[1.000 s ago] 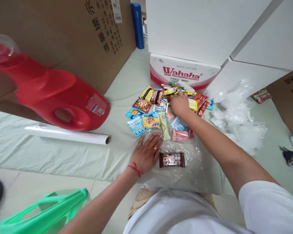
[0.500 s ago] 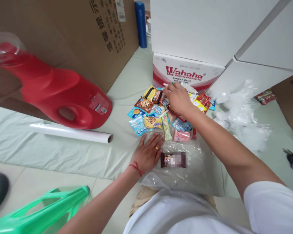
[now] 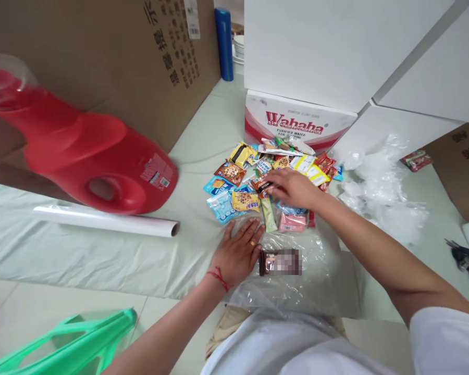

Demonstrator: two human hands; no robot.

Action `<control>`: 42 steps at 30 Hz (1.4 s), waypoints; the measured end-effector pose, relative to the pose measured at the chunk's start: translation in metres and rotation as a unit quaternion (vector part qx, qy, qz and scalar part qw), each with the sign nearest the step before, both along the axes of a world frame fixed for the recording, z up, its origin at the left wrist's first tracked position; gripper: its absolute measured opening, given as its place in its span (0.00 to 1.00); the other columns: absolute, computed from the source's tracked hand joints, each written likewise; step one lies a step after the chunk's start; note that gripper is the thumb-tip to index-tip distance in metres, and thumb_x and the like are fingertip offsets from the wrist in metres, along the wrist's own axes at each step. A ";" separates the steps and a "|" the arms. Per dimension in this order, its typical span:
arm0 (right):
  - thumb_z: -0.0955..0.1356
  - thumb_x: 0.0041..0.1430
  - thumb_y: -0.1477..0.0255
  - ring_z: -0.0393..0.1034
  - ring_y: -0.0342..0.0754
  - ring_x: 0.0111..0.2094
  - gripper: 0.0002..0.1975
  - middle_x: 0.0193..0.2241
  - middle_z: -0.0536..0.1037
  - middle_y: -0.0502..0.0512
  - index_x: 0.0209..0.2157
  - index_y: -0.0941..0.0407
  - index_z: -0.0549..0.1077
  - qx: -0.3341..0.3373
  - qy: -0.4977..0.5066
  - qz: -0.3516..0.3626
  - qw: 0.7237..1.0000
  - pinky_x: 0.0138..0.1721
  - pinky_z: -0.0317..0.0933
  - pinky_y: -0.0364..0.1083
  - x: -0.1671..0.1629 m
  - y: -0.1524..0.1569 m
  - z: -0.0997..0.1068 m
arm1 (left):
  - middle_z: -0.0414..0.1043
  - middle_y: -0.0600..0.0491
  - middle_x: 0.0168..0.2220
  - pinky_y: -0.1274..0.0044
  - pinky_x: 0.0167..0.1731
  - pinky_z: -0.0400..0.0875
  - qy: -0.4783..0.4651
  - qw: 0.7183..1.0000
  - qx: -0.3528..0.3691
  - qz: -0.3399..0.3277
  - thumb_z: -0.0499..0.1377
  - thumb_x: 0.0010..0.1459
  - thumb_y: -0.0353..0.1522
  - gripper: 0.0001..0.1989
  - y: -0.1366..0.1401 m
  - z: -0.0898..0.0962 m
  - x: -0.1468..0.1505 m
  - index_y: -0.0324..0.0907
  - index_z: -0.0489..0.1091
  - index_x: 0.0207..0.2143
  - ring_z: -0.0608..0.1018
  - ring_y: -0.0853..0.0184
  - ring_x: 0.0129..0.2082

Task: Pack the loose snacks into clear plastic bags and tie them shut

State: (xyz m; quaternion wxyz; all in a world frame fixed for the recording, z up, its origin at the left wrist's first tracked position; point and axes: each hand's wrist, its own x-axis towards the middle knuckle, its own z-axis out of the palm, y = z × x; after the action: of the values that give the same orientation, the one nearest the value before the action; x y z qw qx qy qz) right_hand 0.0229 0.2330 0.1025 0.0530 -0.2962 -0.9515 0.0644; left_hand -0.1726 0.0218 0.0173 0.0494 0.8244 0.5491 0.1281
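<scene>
Snack packet [image 3: 261, 186], brown, partly hidden, pinched in right hand [image 3: 294, 186]; left hand [image 3: 236, 251] flat on clear plastic [image 3: 315, 255], fingers apart.

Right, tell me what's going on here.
The person's right hand touches a brown packet within a pile of packaged snacks; whether it is pinched firmly, I can't tell. The left hand lies flat, fingers spread, on clear plastic, beside a single dark packet. A Wahaha carton stands behind the pile.
</scene>
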 end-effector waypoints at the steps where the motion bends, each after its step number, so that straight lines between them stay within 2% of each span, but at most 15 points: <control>1: 0.61 0.73 0.63 0.69 0.60 0.55 0.22 0.56 0.78 0.64 0.60 0.57 0.75 -0.005 0.030 -0.035 0.999 0.57 0.61 0.56 0.004 0.007 0.004 | 0.61 0.52 0.72 0.56 0.72 0.48 0.001 1.000 0.000 -0.001 0.47 0.74 0.39 0.26 0.000 0.000 0.000 0.48 0.61 0.70 0.63 0.58 0.72; 4: 0.59 0.73 0.63 0.68 0.63 0.57 0.24 0.57 0.77 0.67 0.62 0.60 0.72 0.014 0.066 -0.146 0.987 0.59 0.60 0.59 0.010 0.035 0.005 | 0.61 0.52 0.72 0.55 0.72 0.49 0.004 1.000 -0.002 -0.002 0.47 0.74 0.39 0.26 0.000 0.001 0.000 0.49 0.61 0.71 0.63 0.58 0.72; 7: 0.62 0.71 0.65 0.68 0.64 0.60 0.27 0.62 0.72 0.72 0.65 0.64 0.68 -0.028 -0.005 -0.153 0.988 0.61 0.61 0.59 0.008 0.043 -0.007 | 0.61 0.52 0.72 0.55 0.72 0.50 0.005 1.000 -0.004 0.001 0.47 0.74 0.39 0.26 0.000 0.001 0.000 0.49 0.60 0.71 0.63 0.58 0.72; 11: 0.65 0.69 0.64 0.63 0.64 0.65 0.30 0.66 0.67 0.73 0.66 0.65 0.66 -0.058 -0.026 -0.105 0.992 0.66 0.57 0.59 0.011 0.010 -0.024 | 0.59 0.51 0.72 0.54 0.72 0.48 0.006 1.000 -0.012 -0.006 0.46 0.74 0.38 0.26 0.000 0.000 0.000 0.48 0.60 0.71 0.63 0.58 0.72; 14: 0.64 0.70 0.62 0.61 0.63 0.67 0.30 0.68 0.65 0.72 0.67 0.64 0.65 -0.048 0.070 -0.112 0.990 0.66 0.56 0.60 0.028 -0.022 -0.020 | 0.58 0.51 0.73 0.54 0.72 0.47 0.005 1.000 -0.020 -0.004 0.45 0.74 0.38 0.26 0.001 0.000 -0.001 0.47 0.60 0.71 0.62 0.58 0.73; 16: 0.63 0.71 0.62 0.66 0.63 0.62 0.24 0.63 0.72 0.69 0.62 0.60 0.71 -0.048 0.130 -0.133 0.981 0.63 0.60 0.60 0.045 -0.040 -0.010 | 0.57 0.51 0.73 0.53 0.72 0.48 0.006 1.000 -0.026 -0.005 0.45 0.74 0.38 0.26 0.001 0.000 -0.001 0.46 0.59 0.71 0.62 0.57 0.73; 18: 0.61 0.72 0.65 0.74 0.59 0.51 0.19 0.50 0.80 0.65 0.53 0.57 0.77 -0.096 0.136 -0.144 0.975 0.54 0.66 0.57 0.063 -0.055 -0.001 | 0.56 0.51 0.73 0.53 0.72 0.48 0.005 0.999 -0.034 -0.007 0.45 0.74 0.38 0.27 0.001 0.001 -0.001 0.46 0.59 0.71 0.61 0.57 0.73; 20: 0.60 0.73 0.67 0.77 0.54 0.42 0.17 0.40 0.83 0.59 0.47 0.56 0.79 -0.188 0.101 -0.118 0.970 0.47 0.68 0.52 0.077 -0.069 0.004 | 0.56 0.51 0.73 0.53 0.72 0.47 0.004 0.999 -0.038 -0.008 0.45 0.74 0.38 0.27 0.002 0.001 0.000 0.47 0.59 0.72 0.61 0.57 0.73; 23: 0.62 0.72 0.69 0.77 0.52 0.42 0.15 0.43 0.83 0.57 0.49 0.53 0.79 -0.266 0.048 -0.042 0.962 0.45 0.67 0.48 0.088 -0.085 0.002 | 0.57 0.50 0.73 0.54 0.72 0.47 0.004 0.999 -0.031 -0.007 0.45 0.74 0.38 0.27 0.001 0.001 0.000 0.48 0.58 0.72 0.62 0.56 0.73; 26: 0.66 0.70 0.68 0.76 0.54 0.49 0.17 0.52 0.79 0.60 0.57 0.52 0.76 -0.216 0.002 -0.037 0.976 0.46 0.68 0.48 0.085 -0.091 -0.008 | 0.58 0.49 0.73 0.54 0.72 0.48 0.011 1.000 -0.020 -0.006 0.46 0.73 0.37 0.27 0.001 -0.001 0.000 0.49 0.58 0.72 0.63 0.55 0.72; 30: 0.66 0.70 0.67 0.72 0.58 0.55 0.19 0.62 0.72 0.63 0.60 0.53 0.74 -0.100 -0.014 -0.179 0.979 0.43 0.68 0.48 0.076 -0.084 -0.018 | 0.58 0.48 0.73 0.54 0.72 0.47 0.021 1.000 -0.015 -0.005 0.46 0.73 0.37 0.27 0.001 -0.003 0.001 0.48 0.58 0.72 0.63 0.55 0.72; 34: 0.62 0.71 0.68 0.72 0.58 0.53 0.19 0.55 0.77 0.64 0.57 0.56 0.76 -0.065 0.052 -0.287 0.954 0.46 0.67 0.50 0.082 -0.082 -0.025 | 0.57 0.47 0.73 0.53 0.71 0.46 0.030 0.999 -0.009 -0.011 0.45 0.74 0.37 0.27 0.001 -0.005 0.000 0.47 0.58 0.72 0.63 0.55 0.72; 36: 0.63 0.71 0.67 0.73 0.57 0.49 0.17 0.47 0.80 0.63 0.52 0.56 0.78 -0.095 0.072 -0.280 0.953 0.47 0.67 0.50 0.091 -0.087 -0.029 | 0.57 0.47 0.73 0.53 0.71 0.46 0.035 0.999 -0.007 -0.013 0.45 0.74 0.37 0.27 0.001 -0.005 0.000 0.46 0.57 0.72 0.62 0.55 0.73; 38: 0.64 0.70 0.66 0.74 0.56 0.48 0.16 0.45 0.80 0.62 0.52 0.56 0.78 -0.133 0.092 -0.241 0.957 0.47 0.67 0.50 0.100 -0.094 -0.033 | 0.56 0.47 0.73 0.53 0.71 0.46 0.038 0.999 -0.009 -0.012 0.45 0.74 0.37 0.27 0.001 -0.005 0.000 0.46 0.56 0.73 0.62 0.55 0.73; 42: 0.65 0.70 0.65 0.71 0.58 0.57 0.22 0.60 0.74 0.65 0.61 0.57 0.71 -0.126 0.133 -0.208 0.961 0.53 0.67 0.52 0.103 -0.102 -0.037 | 0.57 0.47 0.73 0.53 0.71 0.47 0.043 0.999 -0.012 -0.011 0.45 0.74 0.37 0.28 0.001 -0.004 0.001 0.47 0.56 0.73 0.62 0.55 0.73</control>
State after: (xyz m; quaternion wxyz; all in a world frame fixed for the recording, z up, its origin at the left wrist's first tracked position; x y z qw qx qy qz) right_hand 0.1263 0.1308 0.0654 0.1539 -0.4802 -0.8377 0.2098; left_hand -0.1714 0.0230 0.0135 0.0374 0.8347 0.5427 0.0854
